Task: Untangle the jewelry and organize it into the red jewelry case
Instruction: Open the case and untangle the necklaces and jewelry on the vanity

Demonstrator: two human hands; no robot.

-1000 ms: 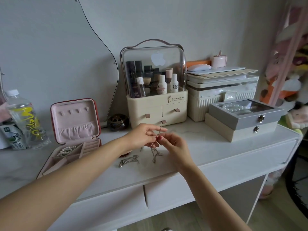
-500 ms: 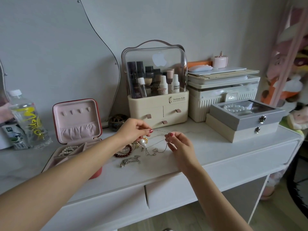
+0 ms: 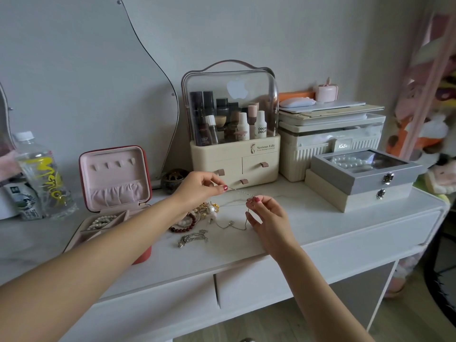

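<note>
Two hands pinch one thin silver chain (image 3: 238, 191) taut above the counter (image 3: 308, 218): left hand (image 3: 197, 187), right hand (image 3: 267, 215). One red jewelry case (image 3: 145, 255) stands open left of one tangled jewelry pile (image 3: 197, 218)

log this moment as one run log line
step: untangling | left hand: pinches thin chain | right hand: pinches same chain | red jewelry case: open

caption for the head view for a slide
Both hands, left hand and right hand, stretch a thin chain beside the open red case.

A home bedroom is showing: white vanity table (image 3: 320, 233), cosmetics organizer (image 3: 234, 144) at centre (mirror (image 3: 74, 77) upper left).
</note>
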